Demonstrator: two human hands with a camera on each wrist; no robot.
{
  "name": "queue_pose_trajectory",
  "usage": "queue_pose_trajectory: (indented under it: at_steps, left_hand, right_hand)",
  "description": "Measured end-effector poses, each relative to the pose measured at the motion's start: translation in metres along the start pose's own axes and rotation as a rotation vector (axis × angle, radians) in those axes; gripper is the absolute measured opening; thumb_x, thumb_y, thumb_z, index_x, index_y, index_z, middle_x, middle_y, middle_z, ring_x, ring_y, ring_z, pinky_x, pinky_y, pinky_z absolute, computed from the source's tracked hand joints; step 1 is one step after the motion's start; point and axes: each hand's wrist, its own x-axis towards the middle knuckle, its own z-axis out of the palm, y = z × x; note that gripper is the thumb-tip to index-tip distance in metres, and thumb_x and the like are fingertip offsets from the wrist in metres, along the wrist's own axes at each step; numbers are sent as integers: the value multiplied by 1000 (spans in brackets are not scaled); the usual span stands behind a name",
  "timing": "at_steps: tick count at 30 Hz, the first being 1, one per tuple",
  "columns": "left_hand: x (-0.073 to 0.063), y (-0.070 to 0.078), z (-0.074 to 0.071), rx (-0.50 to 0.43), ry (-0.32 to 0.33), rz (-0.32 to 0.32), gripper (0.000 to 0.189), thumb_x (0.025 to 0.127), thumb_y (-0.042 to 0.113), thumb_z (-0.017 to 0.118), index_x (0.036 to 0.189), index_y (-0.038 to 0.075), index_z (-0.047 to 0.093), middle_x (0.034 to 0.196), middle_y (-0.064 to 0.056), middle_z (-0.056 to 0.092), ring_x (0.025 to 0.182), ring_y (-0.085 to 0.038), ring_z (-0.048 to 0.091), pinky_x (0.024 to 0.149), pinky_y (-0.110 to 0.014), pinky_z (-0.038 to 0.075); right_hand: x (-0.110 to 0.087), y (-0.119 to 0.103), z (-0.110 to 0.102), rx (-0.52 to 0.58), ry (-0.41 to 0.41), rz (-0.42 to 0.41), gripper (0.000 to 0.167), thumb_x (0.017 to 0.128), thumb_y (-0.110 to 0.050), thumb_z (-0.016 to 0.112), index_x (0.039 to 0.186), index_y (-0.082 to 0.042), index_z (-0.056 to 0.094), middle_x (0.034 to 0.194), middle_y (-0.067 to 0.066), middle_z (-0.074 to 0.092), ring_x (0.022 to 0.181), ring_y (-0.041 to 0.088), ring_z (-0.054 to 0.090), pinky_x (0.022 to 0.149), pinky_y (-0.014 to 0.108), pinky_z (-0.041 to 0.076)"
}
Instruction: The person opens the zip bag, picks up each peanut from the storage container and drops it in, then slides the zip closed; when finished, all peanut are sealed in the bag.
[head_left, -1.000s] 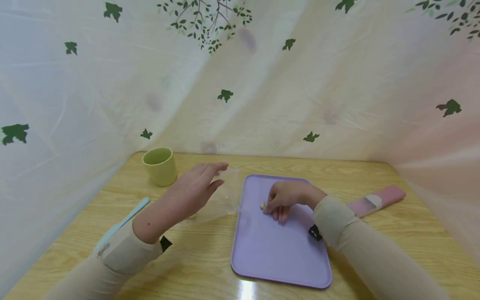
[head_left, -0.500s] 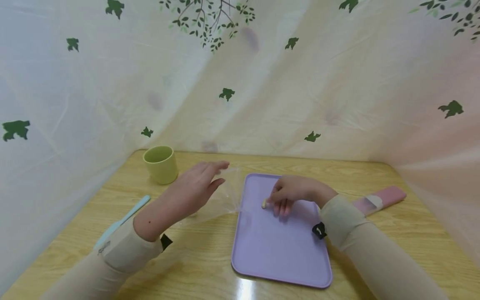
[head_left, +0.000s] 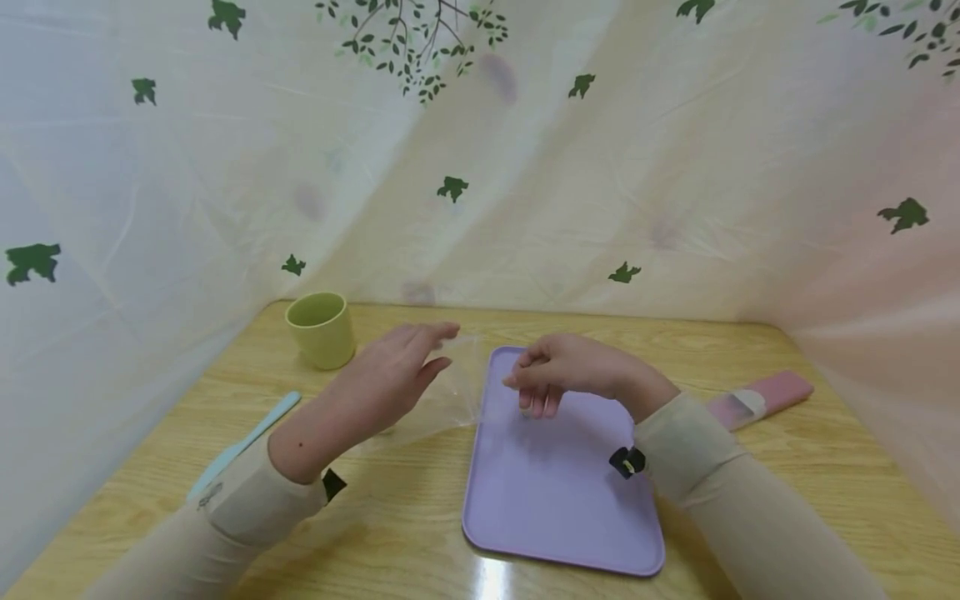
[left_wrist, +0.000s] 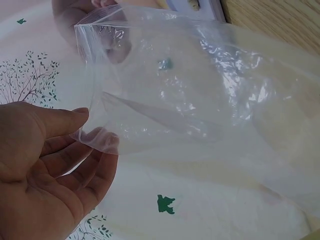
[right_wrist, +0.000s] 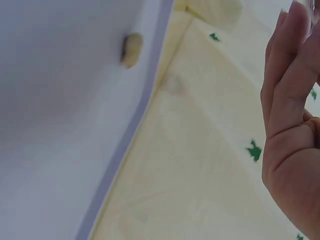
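Note:
My left hand (head_left: 382, 379) pinches the lip of a clear plastic bag (left_wrist: 165, 105) between thumb and fingers. The bag hangs at the left side of a lilac tray (head_left: 562, 517), its mouth facing the tray. Above that tray, beside the bag's mouth, is my right hand (head_left: 570, 367), with thumb and index finger brought together. Whether they hold anything is too small to tell. A small beige nut-like piece (right_wrist: 132, 50) lies on the tray, below the right hand. Through the bag, my right hand is partly visible in the left wrist view.
A yellow-green cup (head_left: 322, 332) stands at the back left. Nearer on the left lies a light-blue utensil (head_left: 243, 442), partly behind my left forearm. To the right of the tray is a flat pink strip (head_left: 776, 393) with a whitish patch. A cloth wall encloses the table (head_left: 405, 525).
My right hand has risen off the tray and moved left towards the bag; earlier its fingertips were at the beige piece. The left hand and bag have stayed in place.

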Motion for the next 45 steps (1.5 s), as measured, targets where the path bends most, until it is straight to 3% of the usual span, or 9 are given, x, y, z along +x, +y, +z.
queue_pose_trajectory:
  at_steps: [9,15,20,25,29,36,45]
  left_hand:
    - [1,0,1,-3,10,2,45,105,15,70,146,3,56,138,-13,72,125,-31,72,103,-47,63]
    - [1,0,2,-1,27,0,44,104,12,70,145,3,56,136,-13,73,123,-32,72,102,-48,63]
    - [1,0,2,-2,17,-11,46,103,13,71,145,3,56,137,-13,73,124,-32,72,103,-48,62]
    - [3,-1,2,-15,-2,-24,45,105,14,69,146,3,56,139,-14,71,128,-32,70,107,-48,61]
    - [3,-1,1,-14,-6,-28,45,105,14,69,147,2,55,139,-14,71,128,-33,70,107,-49,60]
    - [5,0,1,-14,-17,-25,45,106,15,68,147,3,55,140,-13,71,128,-32,70,107,-48,61]
    - [5,1,2,-18,-11,-20,45,105,15,69,147,3,56,140,-13,71,127,-32,70,107,-48,61]
  right_hand:
    - [-1,-26,18,-5,30,-44,25,102,-34,73,104,-8,73,99,17,80,69,23,75,71,39,68]
    - [-4,-30,18,19,82,-50,30,106,-36,66,114,-8,73,100,12,80,75,26,78,72,41,68]
    - [-1,-23,7,42,202,7,35,108,-35,63,112,-2,72,98,13,79,73,24,77,72,41,68]
    - [3,-9,-7,-14,293,114,39,109,-36,61,109,2,71,97,15,79,72,21,77,72,37,68]
    - [9,7,-13,-61,275,170,39,107,-31,64,110,7,74,92,16,80,67,18,76,70,35,68]
    - [22,32,-8,-134,204,247,30,102,-25,71,92,3,79,75,9,78,56,11,71,61,28,64]
    - [27,36,6,-190,116,287,29,96,-23,77,74,-3,79,63,3,74,50,8,68,55,24,60]
